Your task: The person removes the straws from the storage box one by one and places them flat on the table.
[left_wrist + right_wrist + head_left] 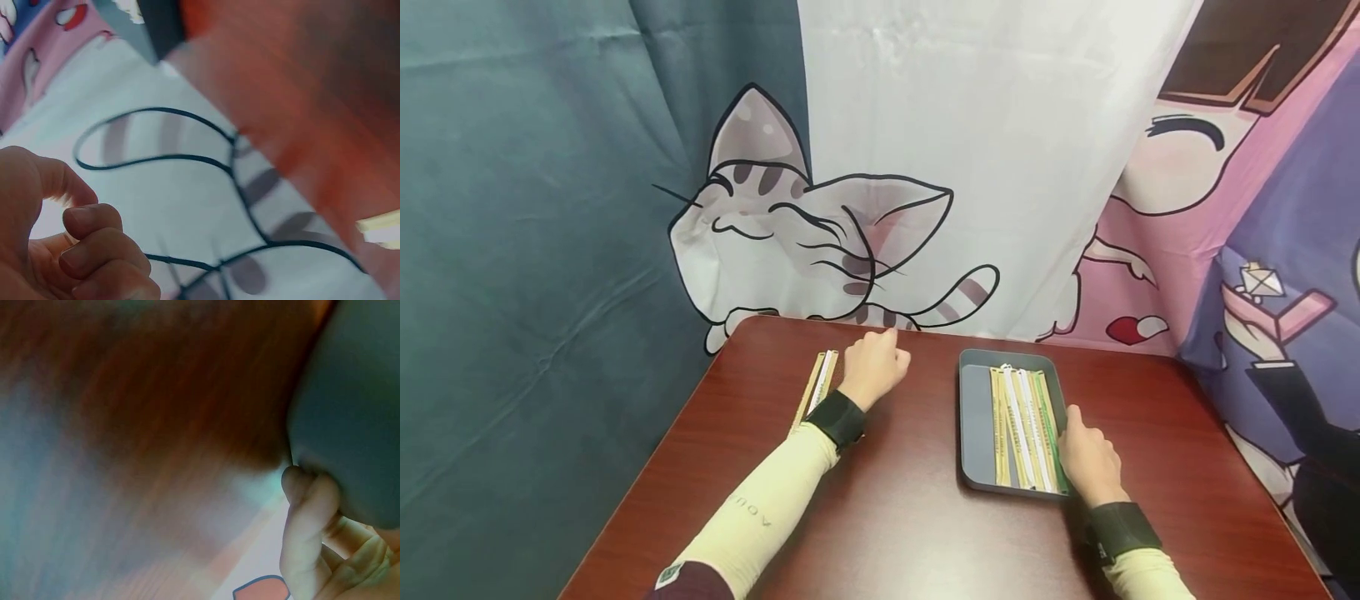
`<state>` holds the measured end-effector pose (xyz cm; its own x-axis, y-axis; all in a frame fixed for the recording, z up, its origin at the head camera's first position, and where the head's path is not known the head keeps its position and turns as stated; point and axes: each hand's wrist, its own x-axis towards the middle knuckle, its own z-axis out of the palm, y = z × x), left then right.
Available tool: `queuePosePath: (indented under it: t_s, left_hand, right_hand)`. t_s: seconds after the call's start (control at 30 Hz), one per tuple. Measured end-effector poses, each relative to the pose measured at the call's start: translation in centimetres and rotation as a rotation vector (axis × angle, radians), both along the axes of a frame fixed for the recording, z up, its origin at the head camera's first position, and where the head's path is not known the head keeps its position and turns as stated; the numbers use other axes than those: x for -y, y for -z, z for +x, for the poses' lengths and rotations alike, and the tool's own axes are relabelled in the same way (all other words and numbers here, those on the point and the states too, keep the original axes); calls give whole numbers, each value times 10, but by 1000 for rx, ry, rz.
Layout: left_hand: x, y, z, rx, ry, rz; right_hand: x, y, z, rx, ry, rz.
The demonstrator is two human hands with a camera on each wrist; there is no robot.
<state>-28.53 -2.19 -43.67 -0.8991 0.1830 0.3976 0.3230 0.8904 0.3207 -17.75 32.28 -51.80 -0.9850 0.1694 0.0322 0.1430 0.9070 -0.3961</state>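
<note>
At the left of the table (895, 525), gold and white loose strips (822, 382) lie side by side. The left hand (875, 368) is just to their right, fingers curled inward and pressed together. Right of centre, the grey tray (975, 425) rests flat on the table; gold and white inner strips (1017, 425) lie lengthwise in its right part, the green strip (1048, 417) along the right wall. The right hand (1092, 465) grips the tray's right wall, fingers touching its outer side
</note>
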Motion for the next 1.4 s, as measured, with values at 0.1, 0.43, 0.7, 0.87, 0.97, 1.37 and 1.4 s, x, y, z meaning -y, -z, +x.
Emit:
queuePosePath:
  t_s: [0.1,0.43,0.7,0.87,0.97,1.37,1.4]
  left_hand:
    - [-20,-11,3,-17,40,0]
    - [-89,-40,12,-57,147,-26]
    - [-142,-35,20,-5,204,-40]
    - [-171,-23,23,46,201,-46]
    - [-184,-15,24,90,199,-25]
    - [-216,17,27,251,127,-225]
    - [-218,20,28,272,122,-258]
  right_hand:
    - [1,3,1,-9,-2,4]
    - [-2,5,-1,-24,7,8]
    - [-1,4,0,-23,24,16]
    - [0,6,-2,-40,36,23]
    - [1,6,-2,-46,38,22]
    - [2,6,0,-65,32,44]
    - [3,6,0,-65,32,45]
